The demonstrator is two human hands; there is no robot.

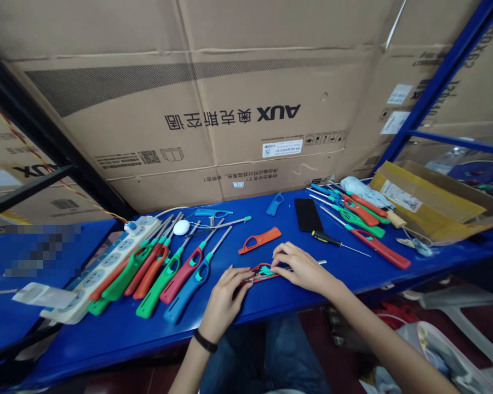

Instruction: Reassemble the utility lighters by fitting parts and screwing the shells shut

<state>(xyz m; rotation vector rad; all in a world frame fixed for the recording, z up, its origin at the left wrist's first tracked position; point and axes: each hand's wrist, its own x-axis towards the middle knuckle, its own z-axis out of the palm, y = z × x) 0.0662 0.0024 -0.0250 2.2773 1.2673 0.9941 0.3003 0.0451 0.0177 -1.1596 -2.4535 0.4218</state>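
An opened orange utility lighter (267,278) lies low over the front middle of the blue table, its green inner parts showing. My left hand (229,293) grips its handle end with fingers and thumb. On the other side, my right hand (299,269) is closed at the green part and the nozzle end; the fingers hide exactly what they pinch. A metal tube sticks out past the right hand. Just behind lies the loose orange casing half (261,239). A blue casing half (274,204) rests farther back.
On the left, several lighters (154,295) lie beside a white power strip (119,251). A phone (308,214), a yellow-black screwdriver (326,238) and more lighters (359,210) lie right, near an open cardboard box (431,202). Large cardboard (230,82) stands behind the table.
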